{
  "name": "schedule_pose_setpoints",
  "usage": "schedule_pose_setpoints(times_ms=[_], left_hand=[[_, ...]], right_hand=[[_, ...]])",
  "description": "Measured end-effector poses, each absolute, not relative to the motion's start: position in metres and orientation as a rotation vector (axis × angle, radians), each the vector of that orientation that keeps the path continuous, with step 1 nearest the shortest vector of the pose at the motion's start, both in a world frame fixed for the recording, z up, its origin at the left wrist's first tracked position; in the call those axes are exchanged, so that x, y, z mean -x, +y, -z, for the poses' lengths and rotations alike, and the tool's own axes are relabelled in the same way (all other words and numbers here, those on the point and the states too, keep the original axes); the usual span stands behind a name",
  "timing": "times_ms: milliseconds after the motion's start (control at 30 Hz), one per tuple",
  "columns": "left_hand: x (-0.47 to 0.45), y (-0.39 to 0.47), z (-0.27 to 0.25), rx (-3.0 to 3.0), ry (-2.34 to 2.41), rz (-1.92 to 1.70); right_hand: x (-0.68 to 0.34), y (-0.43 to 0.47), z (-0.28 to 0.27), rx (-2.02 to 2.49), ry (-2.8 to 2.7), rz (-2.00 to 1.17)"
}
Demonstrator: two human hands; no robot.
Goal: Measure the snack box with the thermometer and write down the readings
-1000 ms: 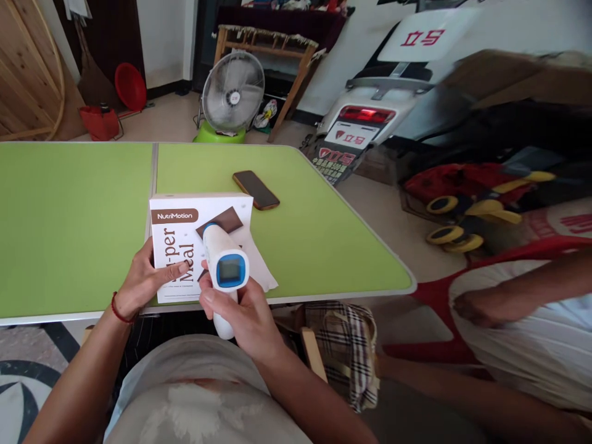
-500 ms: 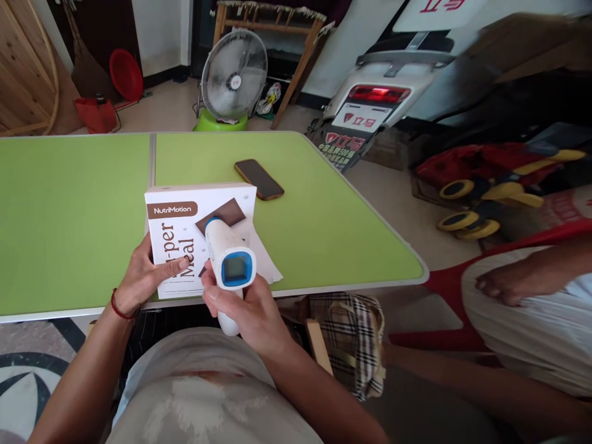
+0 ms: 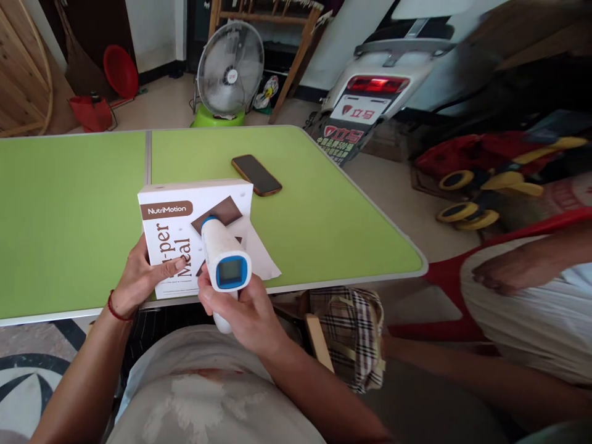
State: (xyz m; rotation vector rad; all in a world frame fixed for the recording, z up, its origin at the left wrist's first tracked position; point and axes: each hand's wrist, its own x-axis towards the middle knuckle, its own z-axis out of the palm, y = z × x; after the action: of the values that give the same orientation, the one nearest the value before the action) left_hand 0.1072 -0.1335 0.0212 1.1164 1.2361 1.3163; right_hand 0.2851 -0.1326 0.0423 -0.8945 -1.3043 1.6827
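My left hand [image 3: 141, 277] grips the near left edge of a white NutriMotion box [image 3: 185, 213], tilted up off the green table [image 3: 69, 209] with its printed face toward me. My right hand [image 3: 240, 308] holds a white and blue infrared thermometer [image 3: 224, 262] by its handle. Its tip points at the brown picture on the box and its small screen faces me. A white sheet of paper [image 3: 263, 259] lies under the box's right side.
A brown phone [image 3: 256, 174] lies on the table beyond the box. A second person sits at my right on a red chair [image 3: 531, 225], hand resting on their lap. A plaid bag [image 3: 351, 336] sits by my knee. A fan [image 3: 230, 61] and a scooter [image 3: 383, 80] stand behind the table.
The view has dropped and drifted slightly. My left hand has tipped the box up a little toward me. The thermometer stays aimed at the box.
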Motion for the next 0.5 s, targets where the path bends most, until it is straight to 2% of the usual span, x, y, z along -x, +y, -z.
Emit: schedule_pose_setpoints(times_ms=[500], left_hand=[[-0.1065, -0.1337, -0.0226, -1.124, 1.278, -1.307]], right_hand=[[-0.2845, -0.1321, -0.0400, 0.826, -1.323, -1.678]])
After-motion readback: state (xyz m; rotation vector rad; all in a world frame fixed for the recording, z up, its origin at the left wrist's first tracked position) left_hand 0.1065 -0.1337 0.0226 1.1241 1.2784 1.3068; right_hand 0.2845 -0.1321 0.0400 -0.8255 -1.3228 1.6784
